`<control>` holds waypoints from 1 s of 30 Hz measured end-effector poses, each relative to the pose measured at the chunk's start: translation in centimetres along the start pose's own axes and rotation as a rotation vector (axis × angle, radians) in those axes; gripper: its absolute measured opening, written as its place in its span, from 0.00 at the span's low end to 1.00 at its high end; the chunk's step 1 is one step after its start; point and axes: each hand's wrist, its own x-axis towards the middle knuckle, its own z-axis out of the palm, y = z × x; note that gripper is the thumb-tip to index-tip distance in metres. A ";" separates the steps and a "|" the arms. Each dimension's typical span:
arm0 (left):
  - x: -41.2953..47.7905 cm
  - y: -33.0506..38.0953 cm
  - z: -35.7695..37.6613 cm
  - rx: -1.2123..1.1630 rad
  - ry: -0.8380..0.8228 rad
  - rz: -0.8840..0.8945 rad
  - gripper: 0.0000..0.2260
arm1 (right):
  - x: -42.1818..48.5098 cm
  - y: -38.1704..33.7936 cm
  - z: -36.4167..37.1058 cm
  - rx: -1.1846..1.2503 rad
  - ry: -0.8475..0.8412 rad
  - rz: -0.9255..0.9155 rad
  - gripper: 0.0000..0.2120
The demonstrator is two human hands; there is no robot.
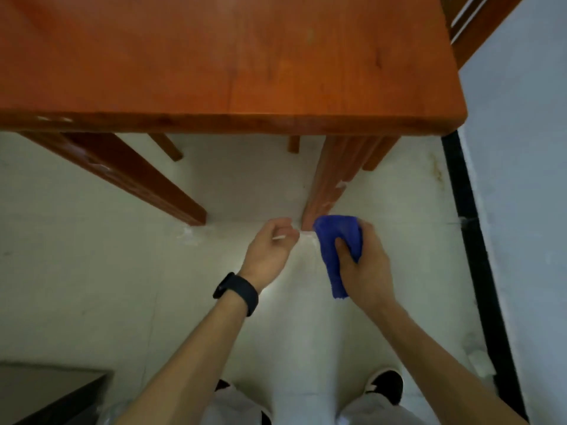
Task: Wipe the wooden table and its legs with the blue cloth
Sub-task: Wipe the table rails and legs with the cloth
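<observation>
Blue cloth: bunched, held low at the foot of the near right leg of the wooden desk, apparently touching the wood just above the floor.

Right grip: a bare hand, fingers wrapped over the cloth and thumb pressed into its front; a tail of cloth hangs below the palm.

Left grip: a bare hand just beside the same leg, fingers loosely curled. A thin white sliver shows at the fingertips; whether it is pinched there cannot be told. Black wristband on that wrist.

Near left leg: well apart from the cloth, pale scuffs on its upper face.

Progress, as judged: work is on the legs, at the bottom end of one. Pale flecks show higher on this leg, so it may want another pass. The remaining legs appear still to do. The top shows no streaks, so its state is undetermined.
</observation>
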 end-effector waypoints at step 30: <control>15.1 -2.9 7.9 -0.231 -0.051 0.662 0.11 | 15.8 14.5 2.7 -0.413 0.346 -1.041 0.25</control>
